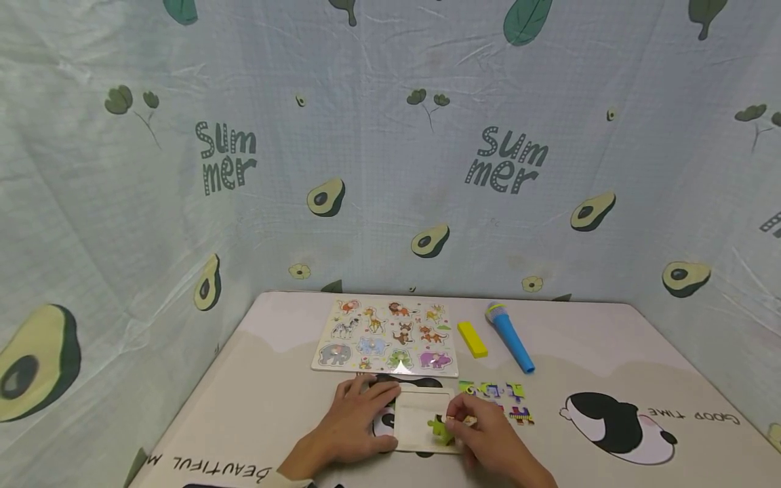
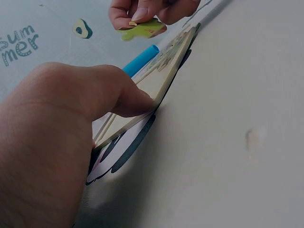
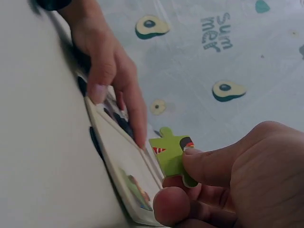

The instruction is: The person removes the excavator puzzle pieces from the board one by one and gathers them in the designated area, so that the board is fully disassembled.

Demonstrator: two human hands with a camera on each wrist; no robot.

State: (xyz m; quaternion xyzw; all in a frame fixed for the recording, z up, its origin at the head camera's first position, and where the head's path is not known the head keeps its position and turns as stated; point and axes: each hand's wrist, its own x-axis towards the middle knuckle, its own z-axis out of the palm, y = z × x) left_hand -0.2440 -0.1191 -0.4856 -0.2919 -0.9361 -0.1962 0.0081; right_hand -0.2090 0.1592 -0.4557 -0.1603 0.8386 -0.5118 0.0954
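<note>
The right hand (image 1: 485,434) pinches a green jigsaw piece (image 3: 170,154) between thumb and fingers, above a pale puzzle tray (image 1: 417,413). Red stripes and a dark patch mark the piece's printed face. Across the tray's left side the left hand (image 1: 354,420) lies spread, thumb at the near corner and index finger at the far corner. In the left wrist view, its thumb (image 2: 135,102) presses on the tray's edge. The right wrist view shows a colourful printed piece (image 3: 137,190) inside the tray, near its right end; in the head view the right hand covers that part.
Several loose jigsaw pieces (image 1: 518,400) lie right of the tray, partly behind the right hand. Behind the tray is an animal peg puzzle board (image 1: 384,335). To its right are a yellow block (image 1: 472,339) and a blue toy microphone (image 1: 511,337). A printed curtain (image 1: 378,135) surrounds the table.
</note>
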